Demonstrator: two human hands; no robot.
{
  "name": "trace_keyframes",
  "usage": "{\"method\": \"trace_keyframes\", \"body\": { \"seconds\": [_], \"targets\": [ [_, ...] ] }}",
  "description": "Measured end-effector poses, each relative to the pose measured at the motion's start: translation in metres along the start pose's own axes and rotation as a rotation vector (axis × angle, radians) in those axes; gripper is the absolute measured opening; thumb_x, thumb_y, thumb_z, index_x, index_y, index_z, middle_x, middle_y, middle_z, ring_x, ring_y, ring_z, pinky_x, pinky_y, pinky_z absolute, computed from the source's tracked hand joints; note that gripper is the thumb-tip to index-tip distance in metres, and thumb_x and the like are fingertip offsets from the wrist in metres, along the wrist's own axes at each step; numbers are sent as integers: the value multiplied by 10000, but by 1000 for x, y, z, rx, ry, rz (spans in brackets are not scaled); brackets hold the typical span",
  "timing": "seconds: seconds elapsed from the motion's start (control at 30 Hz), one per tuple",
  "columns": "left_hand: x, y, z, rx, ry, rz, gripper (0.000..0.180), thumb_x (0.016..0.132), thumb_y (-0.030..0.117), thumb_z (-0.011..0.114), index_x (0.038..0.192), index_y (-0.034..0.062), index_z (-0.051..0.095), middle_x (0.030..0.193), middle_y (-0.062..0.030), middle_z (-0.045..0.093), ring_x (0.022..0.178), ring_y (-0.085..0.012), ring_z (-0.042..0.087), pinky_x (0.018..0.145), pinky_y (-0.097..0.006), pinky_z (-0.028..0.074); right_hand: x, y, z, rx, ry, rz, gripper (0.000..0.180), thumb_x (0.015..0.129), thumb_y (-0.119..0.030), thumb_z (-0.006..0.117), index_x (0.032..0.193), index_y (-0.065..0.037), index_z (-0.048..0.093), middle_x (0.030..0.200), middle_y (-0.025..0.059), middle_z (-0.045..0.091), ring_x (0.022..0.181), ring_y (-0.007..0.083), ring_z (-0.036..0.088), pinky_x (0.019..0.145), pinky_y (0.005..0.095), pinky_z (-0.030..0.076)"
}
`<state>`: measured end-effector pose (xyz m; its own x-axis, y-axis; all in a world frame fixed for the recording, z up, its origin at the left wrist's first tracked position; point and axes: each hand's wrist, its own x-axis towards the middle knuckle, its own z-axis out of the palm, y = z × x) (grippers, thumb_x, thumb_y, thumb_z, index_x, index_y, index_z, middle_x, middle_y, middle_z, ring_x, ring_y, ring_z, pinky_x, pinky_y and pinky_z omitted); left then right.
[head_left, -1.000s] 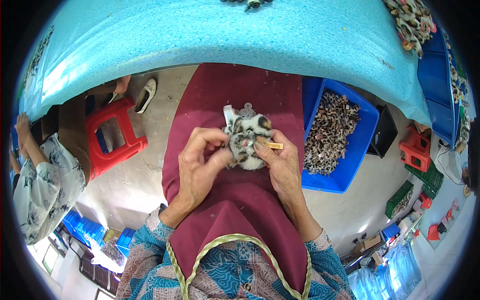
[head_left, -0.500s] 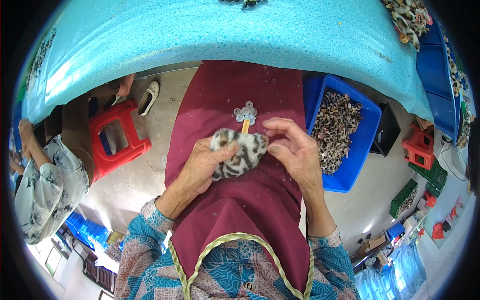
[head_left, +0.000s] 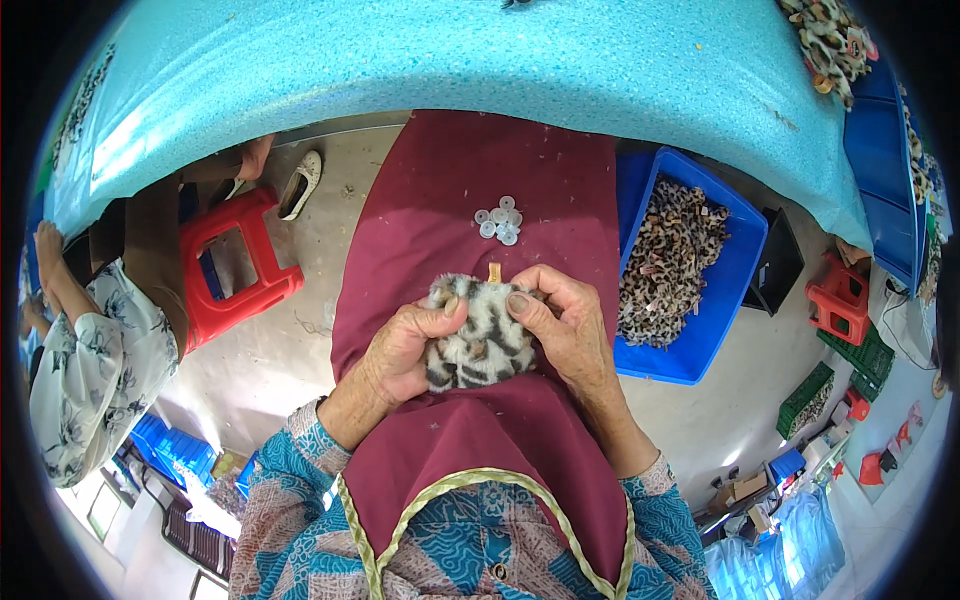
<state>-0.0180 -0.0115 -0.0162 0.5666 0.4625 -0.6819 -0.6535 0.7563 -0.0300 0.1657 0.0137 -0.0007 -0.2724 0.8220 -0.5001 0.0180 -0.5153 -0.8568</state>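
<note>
Over my lap, a small piece of leopard-print plush [head_left: 480,345], white with black and tan markings, is stretched between both hands. My left hand [head_left: 405,345] grips its left edge, thumb on top. My right hand [head_left: 565,325] pinches its upper right side, with the fingers partly hidden behind it. A short yellowish tag [head_left: 494,272] sticks up from the plush's top edge. Just beyond it, several small translucent round plastic discs [head_left: 499,220] lie in a cluster on the dark red apron [head_left: 420,215].
To my right stands a blue bin [head_left: 735,240] heaped with leopard-print plush pieces [head_left: 670,260]. A table with a turquoise cover [head_left: 480,70] spans the front. At left are a red stool [head_left: 240,260] and a seated person in a floral garment [head_left: 100,380]. More plush [head_left: 828,45] lies at the table's far right.
My right hand has closed on the plush's right side, where its fingers were loosely apart before. The plush has been turned and pulled flatter, slightly nearer to me; less of the tag shows.
</note>
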Motion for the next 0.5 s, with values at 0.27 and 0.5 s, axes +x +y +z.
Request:
{"method": "trace_keyframes", "body": {
  "seconds": [0.27,0.5],
  "targets": [
    [-7,4,19,-68,77,30,379,866,277,580,1110,-11,540,1030,-112,622,919,-217,624,835,-360,509,-5,-6,3,-173,92,-77,192,849,-184,595,778,-6,581,575,-16,510,547,34,438,492,220,344],
    [-8,0,23,100,86,33,331,854,242,600,1061,-15,575,987,-98,638,876,-193,636,810,-331,513,-10,-9,3,-138,145,-63,215,842,-196,613,756,-4,569,562,-21,488,522,32,418,470,211,327]
  ]
}}
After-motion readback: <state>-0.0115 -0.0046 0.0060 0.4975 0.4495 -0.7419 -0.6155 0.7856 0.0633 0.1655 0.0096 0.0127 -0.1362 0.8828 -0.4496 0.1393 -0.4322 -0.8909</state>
